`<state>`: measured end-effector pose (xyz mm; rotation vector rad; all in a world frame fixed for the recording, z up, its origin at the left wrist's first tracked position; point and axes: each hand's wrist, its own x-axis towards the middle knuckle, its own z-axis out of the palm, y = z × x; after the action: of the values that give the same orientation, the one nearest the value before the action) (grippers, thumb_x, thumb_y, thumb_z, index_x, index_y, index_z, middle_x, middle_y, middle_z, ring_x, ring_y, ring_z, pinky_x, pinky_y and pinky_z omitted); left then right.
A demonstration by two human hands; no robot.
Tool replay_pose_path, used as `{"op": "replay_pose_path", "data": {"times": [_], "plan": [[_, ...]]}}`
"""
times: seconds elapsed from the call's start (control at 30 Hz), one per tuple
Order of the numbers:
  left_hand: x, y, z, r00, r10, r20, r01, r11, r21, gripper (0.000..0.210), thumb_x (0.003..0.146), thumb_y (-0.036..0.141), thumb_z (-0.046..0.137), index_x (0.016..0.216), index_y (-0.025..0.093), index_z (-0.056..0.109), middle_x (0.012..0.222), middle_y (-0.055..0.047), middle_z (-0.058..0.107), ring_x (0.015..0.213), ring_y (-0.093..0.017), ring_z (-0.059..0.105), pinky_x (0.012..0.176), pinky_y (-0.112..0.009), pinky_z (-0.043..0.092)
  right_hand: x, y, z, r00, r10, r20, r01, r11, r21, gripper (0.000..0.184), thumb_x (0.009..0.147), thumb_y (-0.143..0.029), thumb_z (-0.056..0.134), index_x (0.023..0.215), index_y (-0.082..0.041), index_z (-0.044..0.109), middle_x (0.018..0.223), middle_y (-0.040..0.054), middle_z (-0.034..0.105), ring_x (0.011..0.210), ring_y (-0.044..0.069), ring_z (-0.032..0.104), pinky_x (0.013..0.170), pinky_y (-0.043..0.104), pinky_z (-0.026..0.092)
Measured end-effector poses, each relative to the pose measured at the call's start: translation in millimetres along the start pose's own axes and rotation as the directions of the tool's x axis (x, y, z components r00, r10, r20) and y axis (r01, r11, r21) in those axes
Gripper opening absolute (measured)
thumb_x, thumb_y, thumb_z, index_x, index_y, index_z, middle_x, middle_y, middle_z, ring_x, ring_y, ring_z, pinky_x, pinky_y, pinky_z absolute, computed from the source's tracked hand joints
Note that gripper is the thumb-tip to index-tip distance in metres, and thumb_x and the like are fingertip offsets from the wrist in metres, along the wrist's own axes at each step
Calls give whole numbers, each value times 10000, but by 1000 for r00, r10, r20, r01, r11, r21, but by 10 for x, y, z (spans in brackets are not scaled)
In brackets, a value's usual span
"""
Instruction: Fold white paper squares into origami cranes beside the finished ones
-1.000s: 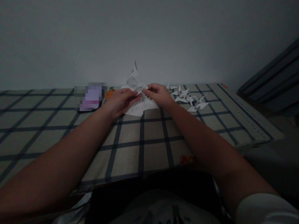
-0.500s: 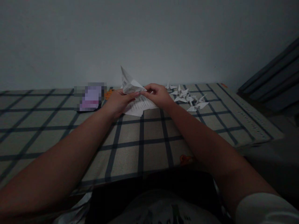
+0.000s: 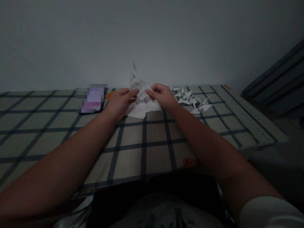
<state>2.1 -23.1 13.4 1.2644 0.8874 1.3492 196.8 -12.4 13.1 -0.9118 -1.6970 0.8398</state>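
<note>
Between my hands is a partly folded sheet of printed paper (image 3: pixel 140 86), with one thin point sticking up at its top left. My left hand (image 3: pixel 120 100) pinches its left side between thumb and fingers. The right edge is pinched by my right hand (image 3: pixel 162 96). Under the folded sheet, flat printed papers (image 3: pixel 137 110) lie on the table, partly covered by my hands. Several folded paper cranes (image 3: pixel 201 107) sit in a cluster just right of my right hand.
A phone (image 3: pixel 93 100) with a lit, blurred screen lies to the left. A checked cloth (image 3: pixel 154 145) covers the table, which meets a plain wall (image 3: pixel 152 38) at the back. Dark folded fabric (image 3: pixel 280 79) hangs at the far right.
The folded paper has turned in my hands: its upright point has shifted right and looks narrower, and a printed face now shows. My fingers have regripped it; the cranes and phone stay put.
</note>
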Motion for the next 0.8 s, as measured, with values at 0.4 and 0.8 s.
{"op": "replay_pose_path", "data": {"times": [0.4,0.8], "plan": [[-12,-43,-18,999,35,22,-38,983,179,323,669,455,878,712,169,735,709,-22,691,658,-138,618,652,-265,521,-32,-16,46,993,71,97,-81,990,112,370,776,-503,749,867,-164,636,754,-18,593,651,100,508,597,230,431],[36,-42,-47,998,57,-21,-52,980,193,316,691,459,855,710,174,720,724,-35,693,652,-151,619,619,-272,512,-15,-83,-13,995,101,9,-102,994,37,449,785,-588,743,734,-172,581,660,-28,539,621,96,470,582,237,395]]}}
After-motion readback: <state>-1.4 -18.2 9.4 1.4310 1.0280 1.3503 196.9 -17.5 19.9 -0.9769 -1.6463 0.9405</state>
